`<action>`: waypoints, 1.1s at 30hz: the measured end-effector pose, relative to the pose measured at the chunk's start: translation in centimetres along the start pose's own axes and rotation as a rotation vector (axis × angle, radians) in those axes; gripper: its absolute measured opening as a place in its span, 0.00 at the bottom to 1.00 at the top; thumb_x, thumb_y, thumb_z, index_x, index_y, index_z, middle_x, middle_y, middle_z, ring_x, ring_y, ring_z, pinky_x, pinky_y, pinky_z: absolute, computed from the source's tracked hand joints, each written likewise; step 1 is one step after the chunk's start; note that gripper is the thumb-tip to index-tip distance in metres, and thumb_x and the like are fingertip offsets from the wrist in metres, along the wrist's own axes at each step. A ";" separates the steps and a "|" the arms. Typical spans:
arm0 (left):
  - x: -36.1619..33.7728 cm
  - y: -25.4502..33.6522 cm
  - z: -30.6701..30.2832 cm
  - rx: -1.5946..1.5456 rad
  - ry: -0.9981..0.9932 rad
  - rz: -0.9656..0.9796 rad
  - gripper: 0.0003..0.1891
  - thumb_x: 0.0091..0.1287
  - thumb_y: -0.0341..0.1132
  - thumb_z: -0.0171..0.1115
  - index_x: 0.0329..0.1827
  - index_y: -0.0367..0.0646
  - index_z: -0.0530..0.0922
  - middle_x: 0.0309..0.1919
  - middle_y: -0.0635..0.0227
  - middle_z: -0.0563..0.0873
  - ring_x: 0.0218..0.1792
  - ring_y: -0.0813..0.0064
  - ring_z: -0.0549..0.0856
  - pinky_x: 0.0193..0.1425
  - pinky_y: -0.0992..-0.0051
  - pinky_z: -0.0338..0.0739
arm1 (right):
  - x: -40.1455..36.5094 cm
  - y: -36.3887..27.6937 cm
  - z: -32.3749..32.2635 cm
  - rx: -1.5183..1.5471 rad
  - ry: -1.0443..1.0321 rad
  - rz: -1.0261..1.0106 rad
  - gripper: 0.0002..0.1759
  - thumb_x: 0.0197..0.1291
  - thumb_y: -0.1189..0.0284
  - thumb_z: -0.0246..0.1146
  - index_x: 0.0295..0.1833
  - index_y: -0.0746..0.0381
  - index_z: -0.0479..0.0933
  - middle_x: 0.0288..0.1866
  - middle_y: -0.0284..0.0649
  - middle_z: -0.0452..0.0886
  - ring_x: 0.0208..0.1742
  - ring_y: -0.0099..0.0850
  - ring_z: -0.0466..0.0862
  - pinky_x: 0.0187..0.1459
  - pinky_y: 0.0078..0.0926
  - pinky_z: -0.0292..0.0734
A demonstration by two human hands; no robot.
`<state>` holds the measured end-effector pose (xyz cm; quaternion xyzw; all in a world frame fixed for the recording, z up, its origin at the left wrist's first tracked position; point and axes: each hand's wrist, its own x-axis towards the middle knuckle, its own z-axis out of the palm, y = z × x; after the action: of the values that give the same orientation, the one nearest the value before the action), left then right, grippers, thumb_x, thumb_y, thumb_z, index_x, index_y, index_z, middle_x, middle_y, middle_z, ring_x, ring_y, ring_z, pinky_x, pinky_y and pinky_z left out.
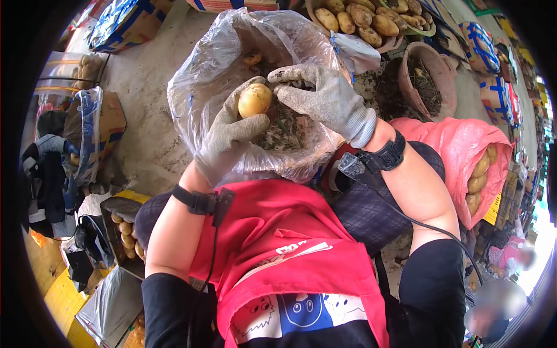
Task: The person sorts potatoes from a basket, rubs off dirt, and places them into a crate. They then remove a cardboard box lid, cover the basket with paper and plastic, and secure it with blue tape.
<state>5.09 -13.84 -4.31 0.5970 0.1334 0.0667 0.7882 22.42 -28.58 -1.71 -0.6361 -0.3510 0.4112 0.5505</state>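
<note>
A round yellow potato point(255, 100) sits in my left hand point(232, 124), which wears a dirty grey work glove; thumb and fingers curl around it. Just right of the potato is my right hand point(322, 95), gloved the same way. Its fingers are half curled, with a dark gap between them and the thumb, and I make out nothing held there. Both hands are over a wide container lined with a clear plastic bag point(197, 87). Inside lie dry plant scraps point(284, 133) and a small brownish potato point(253, 58).
Potatoes fill a basket point(316, 23) at the top. A pinkish tub point(447, 87) with debris stands right of it. Closer on the right is a pink sack point(464, 139) of potatoes. A box of potatoes point(125, 232) is at left. Another person point(52, 168) is further left.
</note>
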 end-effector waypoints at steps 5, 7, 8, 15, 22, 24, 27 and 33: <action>-0.7 -0.6 0.8 -0.466 0.065 -0.115 0.35 0.72 0.37 0.66 0.80 0.44 0.63 0.68 0.68 0.76 0.65 0.70 0.78 0.70 0.61 0.76 | -0.6 0.6 0.4 -0.115 -0.074 -0.043 0.26 0.65 0.70 0.70 0.68 0.63 0.78 0.57 0.38 0.86 0.57 0.25 0.84 0.60 0.25 0.80; -0.8 -1.3 0.6 -0.448 0.064 -0.152 0.33 0.73 0.38 0.65 0.79 0.44 0.64 0.66 0.68 0.77 0.64 0.73 0.79 0.69 0.63 0.76 | -1.1 -0.1 1.4 -0.340 -0.048 -0.206 0.29 0.62 0.69 0.71 0.69 0.62 0.76 0.58 0.43 0.85 0.59 0.28 0.84 0.62 0.27 0.79; -0.9 -1.3 0.5 -0.430 0.064 -0.193 0.31 0.75 0.39 0.64 0.79 0.43 0.65 0.64 0.69 0.78 0.62 0.75 0.79 0.68 0.65 0.77 | -0.9 0.3 2.2 -0.301 0.038 -0.154 0.29 0.59 0.68 0.72 0.66 0.62 0.78 0.55 0.44 0.86 0.58 0.30 0.86 0.61 0.28 0.80; -1.2 1.2 0.8 0.127 0.039 -0.160 0.24 0.77 0.45 0.61 0.69 0.38 0.76 0.54 0.70 0.84 0.52 0.82 0.82 0.56 0.77 0.80 | -1.0 0.6 2.3 -0.348 0.088 -0.041 0.24 0.54 0.68 0.72 0.59 0.61 0.82 0.49 0.42 0.89 0.51 0.29 0.88 0.57 0.28 0.82; -1.4 -0.8 -0.1 0.138 0.040 -0.085 0.22 0.74 0.36 0.65 0.67 0.34 0.76 0.55 0.67 0.83 0.53 0.77 0.84 0.55 0.73 0.83 | -1.3 0.2 2.3 -0.455 0.076 -0.036 0.22 0.54 0.67 0.72 0.55 0.61 0.83 0.47 0.41 0.89 0.47 0.30 0.88 0.53 0.28 0.83; -1.5 -1.2 -0.2 0.052 0.046 -0.109 0.22 0.74 0.35 0.66 0.67 0.34 0.77 0.56 0.66 0.83 0.54 0.76 0.84 0.56 0.72 0.83 | -1.4 0.3 2.3 -0.452 0.067 -0.026 0.21 0.54 0.67 0.72 0.54 0.61 0.83 0.46 0.41 0.89 0.47 0.31 0.88 0.52 0.29 0.83; -1.8 -1.7 -0.3 -0.013 0.032 -0.151 0.24 0.75 0.37 0.65 0.69 0.35 0.75 0.58 0.65 0.82 0.55 0.76 0.83 0.57 0.72 0.83 | -1.4 0.4 2.3 -0.499 0.065 -0.041 0.20 0.55 0.67 0.71 0.54 0.61 0.82 0.44 0.42 0.88 0.46 0.32 0.88 0.51 0.29 0.83; -2.4 -3.0 -0.7 -0.292 -0.024 -0.247 0.28 0.76 0.39 0.63 0.75 0.38 0.69 0.60 0.66 0.81 0.55 0.74 0.84 0.58 0.72 0.82 | -1.4 1.2 2.3 -0.544 0.023 0.014 0.21 0.54 0.66 0.69 0.53 0.62 0.82 0.42 0.44 0.88 0.44 0.34 0.88 0.48 0.30 0.82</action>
<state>2.46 -14.68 -7.06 0.4563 0.1853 -0.0192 0.8701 19.72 -29.06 -2.79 -0.7676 -0.4379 0.2986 0.3604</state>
